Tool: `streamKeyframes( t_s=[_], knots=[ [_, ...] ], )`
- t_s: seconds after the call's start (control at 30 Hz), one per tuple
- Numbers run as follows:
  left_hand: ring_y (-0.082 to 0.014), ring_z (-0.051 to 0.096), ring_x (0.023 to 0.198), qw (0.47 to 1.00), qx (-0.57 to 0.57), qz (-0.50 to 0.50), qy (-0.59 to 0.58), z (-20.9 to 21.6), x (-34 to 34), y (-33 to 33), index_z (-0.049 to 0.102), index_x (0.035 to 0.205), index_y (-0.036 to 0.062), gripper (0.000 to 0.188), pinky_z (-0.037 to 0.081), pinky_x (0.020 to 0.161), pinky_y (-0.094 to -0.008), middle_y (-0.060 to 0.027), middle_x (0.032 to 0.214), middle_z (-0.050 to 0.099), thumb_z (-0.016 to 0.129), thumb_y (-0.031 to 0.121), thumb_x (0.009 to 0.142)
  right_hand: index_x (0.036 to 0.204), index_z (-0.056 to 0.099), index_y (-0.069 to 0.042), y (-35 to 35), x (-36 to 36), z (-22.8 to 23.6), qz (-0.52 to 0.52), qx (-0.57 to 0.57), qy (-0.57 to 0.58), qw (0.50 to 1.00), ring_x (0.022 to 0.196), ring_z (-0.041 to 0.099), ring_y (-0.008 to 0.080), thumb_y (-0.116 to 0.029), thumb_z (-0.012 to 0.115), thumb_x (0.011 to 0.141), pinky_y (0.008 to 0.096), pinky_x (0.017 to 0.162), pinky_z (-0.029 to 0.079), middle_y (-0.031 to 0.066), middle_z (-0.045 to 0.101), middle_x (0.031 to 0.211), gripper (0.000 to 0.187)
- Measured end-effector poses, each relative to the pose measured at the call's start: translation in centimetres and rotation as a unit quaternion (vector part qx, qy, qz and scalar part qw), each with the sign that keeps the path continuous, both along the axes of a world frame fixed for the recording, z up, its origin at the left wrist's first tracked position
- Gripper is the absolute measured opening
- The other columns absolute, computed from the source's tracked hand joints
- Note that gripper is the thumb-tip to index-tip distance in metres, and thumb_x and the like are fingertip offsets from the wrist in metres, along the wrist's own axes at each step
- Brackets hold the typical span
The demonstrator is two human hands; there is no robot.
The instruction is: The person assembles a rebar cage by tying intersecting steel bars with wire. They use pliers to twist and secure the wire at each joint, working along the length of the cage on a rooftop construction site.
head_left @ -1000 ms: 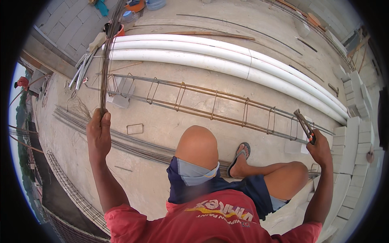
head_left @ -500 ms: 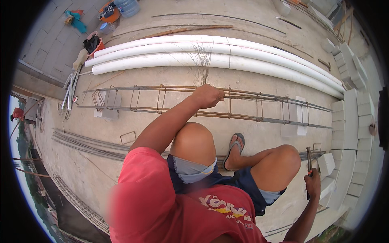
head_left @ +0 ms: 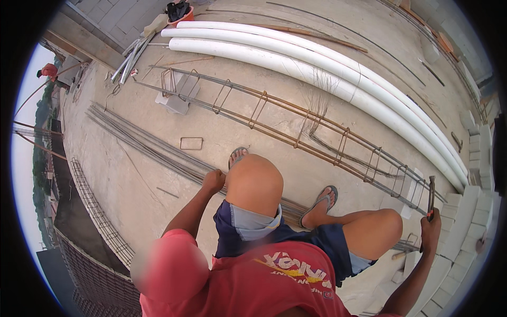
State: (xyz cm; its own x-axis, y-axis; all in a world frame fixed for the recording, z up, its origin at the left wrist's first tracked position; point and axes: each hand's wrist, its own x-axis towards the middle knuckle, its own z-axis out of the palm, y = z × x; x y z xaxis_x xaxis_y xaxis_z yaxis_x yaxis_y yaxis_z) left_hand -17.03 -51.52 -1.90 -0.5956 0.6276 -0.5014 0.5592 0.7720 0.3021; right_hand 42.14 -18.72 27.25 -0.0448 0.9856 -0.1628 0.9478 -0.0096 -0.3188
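My left hand (head_left: 214,180) is closed beside my left knee, above a bundle of steel bars on the floor. Whatever it holds, if anything, is hidden. At the right my right hand (head_left: 430,227) grips a long, slim dark hand tool (head_left: 432,193) with orange on its handle, head pointing up. Ahead of my knees lies a long rebar cage (head_left: 264,108) with rectangular stirrups, propped near both ends on pale blocks (head_left: 179,95). A bundle of thin tie wires (head_left: 317,124) rests across the cage, its loose ends fanning toward the white pipes.
Three long white pipes (head_left: 264,58) lie beyond the cage. Grey steel bars (head_left: 142,145) run across the floor toward my feet, with a loose stirrup (head_left: 191,143) beside them. Pale blocks (head_left: 459,227) are stacked at the right. A mesh-lined edge (head_left: 100,211) borders the left.
My left hand has let go of the tie wires and drawn back to my left knee. My right hand has risen with the tool. The view has turned.
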Motion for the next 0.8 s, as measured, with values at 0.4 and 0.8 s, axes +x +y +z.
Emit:
streamKeyframes(
  t_s=[0.4,0.8],
  knots=[
    [-0.0207,0.047,0.105,0.887,0.181,0.372,-0.203,-0.7,16.2,8.5,0.044,0.126,-0.0021,0.074,0.039,0.097,-0.0265,-0.0125,0.115,0.049,0.078,0.028,0.066,0.108,0.053,0.003,12.8,-39.7,-3.1,0.368,-0.036,-0.036,0.929,0.072,0.057,0.0344,-0.005,0.057,0.076,0.0424,0.070,0.045,0.0197,0.058,0.078,0.033],
    [-0.0090,0.050,0.104,0.682,0.038,0.635,-0.361,14.9,1.8,15.7,0.044,0.130,-0.0006,0.071,0.040,0.094,-0.0190,-0.0080,0.114,0.050,0.074,0.036,0.077,0.108,0.053,0.002,19.1,-51.8,-11.3,0.363,-0.164,-0.046,0.916,0.071,0.049,0.0223,0.000,0.054,0.077,0.0354,0.071,0.043,0.0135,0.050,0.075,0.030]
  ],
)
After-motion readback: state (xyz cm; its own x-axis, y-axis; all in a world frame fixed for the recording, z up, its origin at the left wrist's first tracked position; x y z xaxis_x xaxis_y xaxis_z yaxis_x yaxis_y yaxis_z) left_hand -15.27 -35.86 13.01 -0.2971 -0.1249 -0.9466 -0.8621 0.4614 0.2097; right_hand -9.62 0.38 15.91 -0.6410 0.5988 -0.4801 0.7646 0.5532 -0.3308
